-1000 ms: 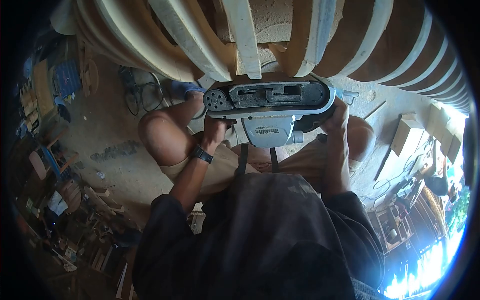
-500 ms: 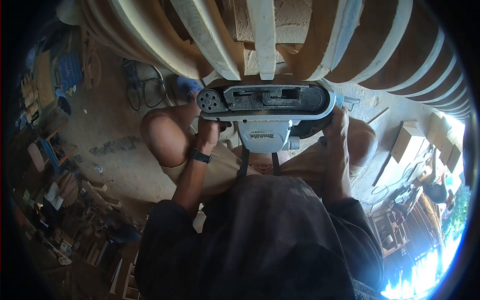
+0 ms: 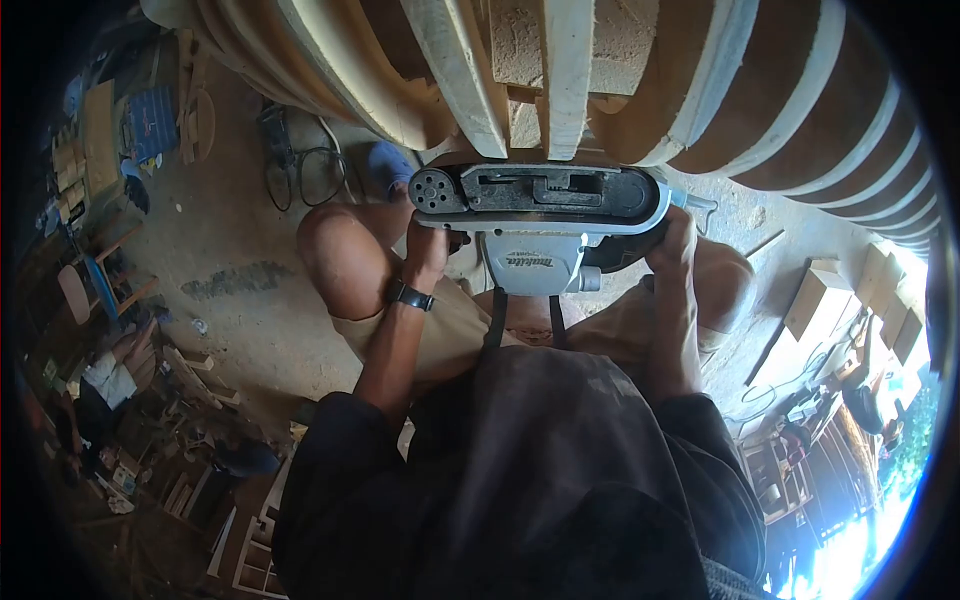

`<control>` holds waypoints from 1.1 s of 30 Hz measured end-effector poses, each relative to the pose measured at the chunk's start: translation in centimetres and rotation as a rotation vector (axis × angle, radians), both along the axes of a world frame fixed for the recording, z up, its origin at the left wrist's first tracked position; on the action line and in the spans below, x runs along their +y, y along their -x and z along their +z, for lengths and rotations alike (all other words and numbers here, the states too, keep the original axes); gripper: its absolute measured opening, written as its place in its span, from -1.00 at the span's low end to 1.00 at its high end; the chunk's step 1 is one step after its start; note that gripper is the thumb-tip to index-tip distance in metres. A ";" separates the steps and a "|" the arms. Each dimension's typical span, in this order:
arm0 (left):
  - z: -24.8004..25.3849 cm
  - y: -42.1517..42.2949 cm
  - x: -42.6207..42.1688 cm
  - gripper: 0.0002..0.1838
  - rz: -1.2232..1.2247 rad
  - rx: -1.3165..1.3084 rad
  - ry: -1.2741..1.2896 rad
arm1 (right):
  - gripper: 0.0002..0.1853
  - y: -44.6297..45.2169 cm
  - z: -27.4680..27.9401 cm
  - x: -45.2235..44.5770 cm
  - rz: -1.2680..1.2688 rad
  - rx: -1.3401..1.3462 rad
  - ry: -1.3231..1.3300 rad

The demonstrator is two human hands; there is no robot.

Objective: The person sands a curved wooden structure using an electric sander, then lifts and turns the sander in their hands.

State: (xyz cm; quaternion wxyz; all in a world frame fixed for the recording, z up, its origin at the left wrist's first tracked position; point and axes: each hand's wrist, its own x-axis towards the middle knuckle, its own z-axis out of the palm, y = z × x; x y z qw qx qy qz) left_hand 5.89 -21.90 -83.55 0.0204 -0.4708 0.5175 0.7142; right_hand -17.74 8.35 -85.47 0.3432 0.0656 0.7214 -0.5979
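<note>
A grey belt sander (image 3: 525,255) is held sideways between my hands, its black belt housing facing up toward me. My left hand (image 3: 428,250), with a black watch on the wrist, is closed around the sander's left end; its fingertips are partly hidden under the body. At the right end, my right hand (image 3: 674,243) is wrapped around the sander's grip. The belt side meets the lower ends of curved wooden slats (image 3: 567,90) at the top of the view, seemingly touching them.
More curved slats (image 3: 800,110) fan out to the right. A cable (image 3: 325,160) lies on the concrete floor at left, near a blue shoe (image 3: 390,165). Wooden blocks (image 3: 820,300) lie at right. Another person (image 3: 120,375) is at far left.
The slats and floor have shifted right in view. The sander has moved slightly left against the slats, both hands still holding it.
</note>
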 end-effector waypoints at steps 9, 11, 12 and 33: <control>1.3 -0.3 -0.2 -0.55 0.099 -0.007 -0.031 | -0.80 0.1 5.5 -3.9 -0.383 -0.342 0.270; 1.4 0.2 -0.2 -0.53 0.120 0.012 -0.008 | -0.80 0.1 4.8 -3.7 -0.388 -0.360 0.281; 1.5 0.4 -0.3 -0.53 0.119 0.014 -0.007 | -0.80 0.1 4.5 -3.6 -0.399 -0.377 0.287; 1.7 -0.5 -2.4 -0.49 0.053 -0.009 -0.177 | -0.81 -0.6 6.5 -5.2 -0.170 -0.209 0.342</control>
